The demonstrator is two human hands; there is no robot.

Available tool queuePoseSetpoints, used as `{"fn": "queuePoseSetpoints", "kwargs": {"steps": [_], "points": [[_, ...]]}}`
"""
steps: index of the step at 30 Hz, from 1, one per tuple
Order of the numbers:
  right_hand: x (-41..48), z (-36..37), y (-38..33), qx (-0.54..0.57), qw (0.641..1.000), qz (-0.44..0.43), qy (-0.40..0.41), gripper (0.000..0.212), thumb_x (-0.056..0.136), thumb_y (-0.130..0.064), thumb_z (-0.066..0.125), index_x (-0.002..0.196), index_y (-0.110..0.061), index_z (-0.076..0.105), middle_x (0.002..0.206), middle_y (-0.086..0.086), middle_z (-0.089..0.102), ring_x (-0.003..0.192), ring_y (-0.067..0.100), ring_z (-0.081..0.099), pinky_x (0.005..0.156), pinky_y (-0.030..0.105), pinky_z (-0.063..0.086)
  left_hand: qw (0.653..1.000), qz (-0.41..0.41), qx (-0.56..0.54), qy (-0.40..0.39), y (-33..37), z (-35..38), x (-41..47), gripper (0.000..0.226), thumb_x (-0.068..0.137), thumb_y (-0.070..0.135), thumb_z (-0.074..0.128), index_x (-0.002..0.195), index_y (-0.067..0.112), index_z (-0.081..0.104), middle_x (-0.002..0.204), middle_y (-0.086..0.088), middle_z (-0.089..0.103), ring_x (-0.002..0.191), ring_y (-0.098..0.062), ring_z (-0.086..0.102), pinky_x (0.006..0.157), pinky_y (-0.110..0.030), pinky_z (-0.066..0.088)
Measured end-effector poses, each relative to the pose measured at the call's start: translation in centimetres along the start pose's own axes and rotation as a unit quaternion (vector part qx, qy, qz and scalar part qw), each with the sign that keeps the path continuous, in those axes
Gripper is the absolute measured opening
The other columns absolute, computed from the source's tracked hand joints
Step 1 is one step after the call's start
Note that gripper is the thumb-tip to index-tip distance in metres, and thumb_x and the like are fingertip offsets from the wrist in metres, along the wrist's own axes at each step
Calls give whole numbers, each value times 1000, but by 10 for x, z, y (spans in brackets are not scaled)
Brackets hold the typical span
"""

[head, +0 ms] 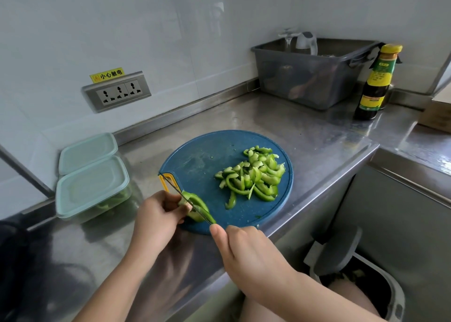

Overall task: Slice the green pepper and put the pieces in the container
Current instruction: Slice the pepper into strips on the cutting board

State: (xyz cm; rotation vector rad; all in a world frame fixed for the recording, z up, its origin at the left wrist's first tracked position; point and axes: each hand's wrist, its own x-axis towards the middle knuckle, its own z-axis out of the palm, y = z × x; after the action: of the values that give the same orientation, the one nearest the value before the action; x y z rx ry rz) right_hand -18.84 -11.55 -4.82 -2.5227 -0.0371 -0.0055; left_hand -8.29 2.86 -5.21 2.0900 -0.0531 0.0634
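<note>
Lower centre: the left hand point(158, 214) pins the pepper piece point(197, 202) to the board point(210, 155) with curled fingers; the right hand point(246, 253) grips the knife point(175, 188), blade across the pepper beside those fingertips

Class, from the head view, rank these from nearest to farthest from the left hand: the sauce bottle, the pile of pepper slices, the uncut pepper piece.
1. Uncut pepper piece, held by the left hand at the board's near edge.
2. Pile of pepper slices, to its right on the board.
3. Sauce bottle, far right on the counter.
</note>
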Motion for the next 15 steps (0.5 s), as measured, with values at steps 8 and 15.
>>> {"fn": "queuePoseSetpoints", "kwargs": {"steps": [8, 15], "points": [[1, -1, 0, -59, 998, -8, 19, 52, 86, -59, -4, 63, -21, 23, 60, -1, 32, 66, 32, 37, 65, 38, 37, 997, 6, 63, 32, 8, 8, 2, 7, 75, 1, 68, 70, 1, 63, 52, -3, 61, 44, -8, 54, 50, -25, 39], [4, 2, -10, -61, 998, 22, 1, 49, 98, -51, 13, 63, -19, 22, 61, -1, 30, 55, 27, 29, 48, 35, 23, 998, -53, 4, 19, 9, 6, 8, 11, 77, -3, 64, 67, 2, 63, 51, -9, 61, 36, -12, 52, 41, -20, 43]]}}
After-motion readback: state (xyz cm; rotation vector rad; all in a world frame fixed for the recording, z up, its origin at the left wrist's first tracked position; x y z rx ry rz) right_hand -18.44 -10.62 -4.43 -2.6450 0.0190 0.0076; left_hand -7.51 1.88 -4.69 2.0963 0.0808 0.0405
